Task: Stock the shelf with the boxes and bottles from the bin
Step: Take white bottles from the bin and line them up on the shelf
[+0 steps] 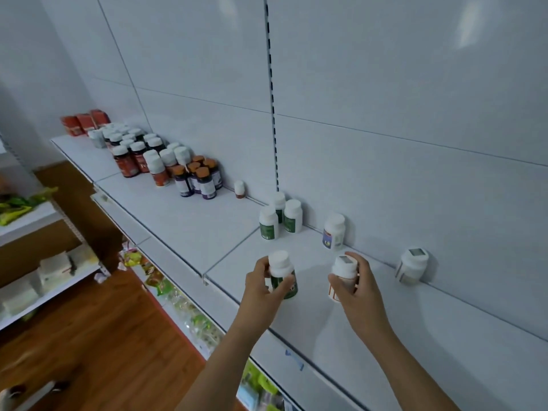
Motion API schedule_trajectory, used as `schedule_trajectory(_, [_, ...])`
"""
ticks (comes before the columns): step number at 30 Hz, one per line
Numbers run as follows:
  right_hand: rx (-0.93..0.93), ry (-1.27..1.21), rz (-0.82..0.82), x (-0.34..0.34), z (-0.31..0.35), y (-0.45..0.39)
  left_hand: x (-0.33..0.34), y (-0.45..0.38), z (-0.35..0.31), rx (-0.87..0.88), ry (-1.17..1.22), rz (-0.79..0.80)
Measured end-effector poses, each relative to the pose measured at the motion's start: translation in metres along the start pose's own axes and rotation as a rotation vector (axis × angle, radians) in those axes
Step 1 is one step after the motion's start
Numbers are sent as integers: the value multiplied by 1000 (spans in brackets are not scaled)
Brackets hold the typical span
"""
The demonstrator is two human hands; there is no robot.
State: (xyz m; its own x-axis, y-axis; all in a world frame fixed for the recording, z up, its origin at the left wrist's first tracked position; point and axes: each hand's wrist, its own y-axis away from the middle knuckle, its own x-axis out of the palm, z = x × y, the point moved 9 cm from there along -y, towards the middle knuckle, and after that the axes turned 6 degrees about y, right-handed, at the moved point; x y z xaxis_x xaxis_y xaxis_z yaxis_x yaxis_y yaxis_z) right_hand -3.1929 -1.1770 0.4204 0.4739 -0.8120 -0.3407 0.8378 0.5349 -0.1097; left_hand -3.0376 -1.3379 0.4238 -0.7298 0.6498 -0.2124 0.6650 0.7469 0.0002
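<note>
Now you've got a bottle in each hand, both upright, both over the front half of the shelf [184, 215]. Your left hand [264, 287] wraps the green-label bottle [283, 274] from the left side, fingers [284, 287] curled across its label, white cap poking up clear of the grip. Your right hand [360, 287] clasps the orange-label bottle [344, 275] from the right, fingers over its shoulder beside the cap.

Here's what the next move turns on: the group of green-label bottles [280, 218] stands against the back panel [385, 99], up and slightly left of your left hand, so that bottle looks set to go straight back and a touch left to join them, long axis kept vertical. Your left hand is the nearer one to that group. On the right, the matching-looking bottle [412, 266] leans at the back panel, well to the right of your right hand, with the blue-label bottle [333, 231] standing between the two groups.

Whether either bottle base is touching the shelf, I can't tell from here.

As for the bin, it isn't in view, so what's left in it I can't say. Farther left, the shelf carries a crowd of capped bottles [154, 158] and red boxes [84, 121] at the far end
</note>
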Motion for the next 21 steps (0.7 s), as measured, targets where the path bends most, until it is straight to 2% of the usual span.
schedule_trajectory(5, [30,40,-183,14,-18,-7,-16,-70,-11,185,-45,13])
schedule_trajectory(7, [20,109,-205,19,-19,-6,-18,-91,-10,237,-119,43])
schedule_trajectory(11, [18,243,-188,28,-18,-3,-13,-114,24,191,-266,86])
schedule_trajectory(15, [58,463,-250,25,-21,7,-5,-116,31,294,-371,108])
schedule_trajectory(18, [78,571,-324,17,-19,19,-6,-116,30,282,-342,91])
schedule_trajectory(21, [130,624,-475,0,-21,33,-16,-115,24,239,-230,30])
